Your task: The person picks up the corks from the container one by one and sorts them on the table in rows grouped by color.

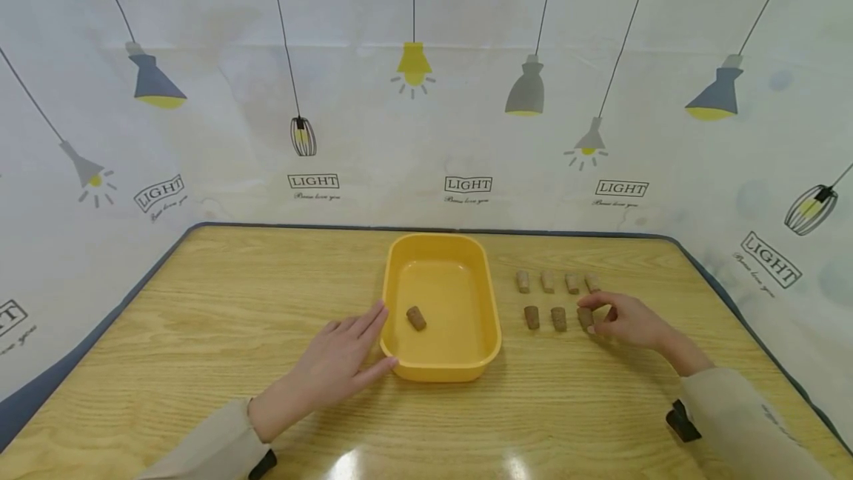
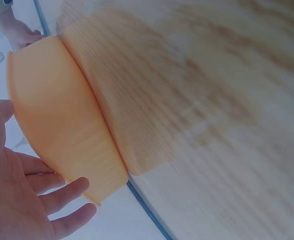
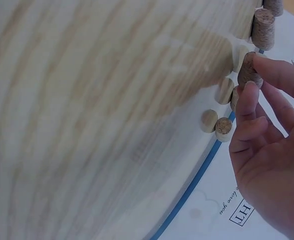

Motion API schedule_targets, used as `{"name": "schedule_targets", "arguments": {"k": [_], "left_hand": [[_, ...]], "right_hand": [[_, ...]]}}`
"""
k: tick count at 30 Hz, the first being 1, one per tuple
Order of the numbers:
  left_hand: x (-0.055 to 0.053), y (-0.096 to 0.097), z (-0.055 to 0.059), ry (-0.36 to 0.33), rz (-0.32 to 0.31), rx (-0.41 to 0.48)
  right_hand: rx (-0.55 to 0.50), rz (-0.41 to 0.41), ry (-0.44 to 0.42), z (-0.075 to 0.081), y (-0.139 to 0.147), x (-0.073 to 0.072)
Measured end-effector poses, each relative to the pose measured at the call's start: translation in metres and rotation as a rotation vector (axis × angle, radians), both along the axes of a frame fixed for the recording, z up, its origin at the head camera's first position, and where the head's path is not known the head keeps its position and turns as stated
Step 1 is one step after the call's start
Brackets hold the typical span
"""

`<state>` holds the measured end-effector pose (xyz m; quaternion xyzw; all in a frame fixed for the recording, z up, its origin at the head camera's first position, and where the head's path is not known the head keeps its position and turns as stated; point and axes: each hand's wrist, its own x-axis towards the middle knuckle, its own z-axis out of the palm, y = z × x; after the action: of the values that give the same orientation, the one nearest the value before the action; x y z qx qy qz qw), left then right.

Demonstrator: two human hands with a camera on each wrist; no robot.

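Observation:
A yellow rectangular plastic tub stands in the middle of the table, with one brown cork stopper lying on its floor. My left hand rests against the tub's left rim, fingers extended; the left wrist view shows those fingers along its side. Right of the tub, my right hand pinches a cork stopper between thumb and fingertips, at the right end of the front row. Whether that cork touches the table I cannot tell. Two more corks stand to its left.
Behind the front row, several lighter corks form a back row. The wooden table has a dark blue edge. A white backdrop printed with lamps rises behind and at both sides.

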<state>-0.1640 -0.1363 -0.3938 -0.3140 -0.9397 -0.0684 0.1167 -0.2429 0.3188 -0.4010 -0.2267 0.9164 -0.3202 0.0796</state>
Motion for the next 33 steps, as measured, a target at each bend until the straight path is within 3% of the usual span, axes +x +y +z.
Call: {"name": "schedule_targets", "arguments": {"k": [14,22,33], "left_hand": [[0.000,0.000,0.001,-0.011,-0.002,0.004],[0.001,0.000,0.000,-0.007,-0.004,0.008],[0.001,0.000,0.002,0.005,-0.006,0.007]], "right_hand": [[0.013,-0.014,0.024,-0.002,-0.004,-0.001],[-0.013,-0.036,-0.008,0.007,-0.005,0.001],[-0.046,0.115,0.097,0.037,-0.050,0.002]]}}
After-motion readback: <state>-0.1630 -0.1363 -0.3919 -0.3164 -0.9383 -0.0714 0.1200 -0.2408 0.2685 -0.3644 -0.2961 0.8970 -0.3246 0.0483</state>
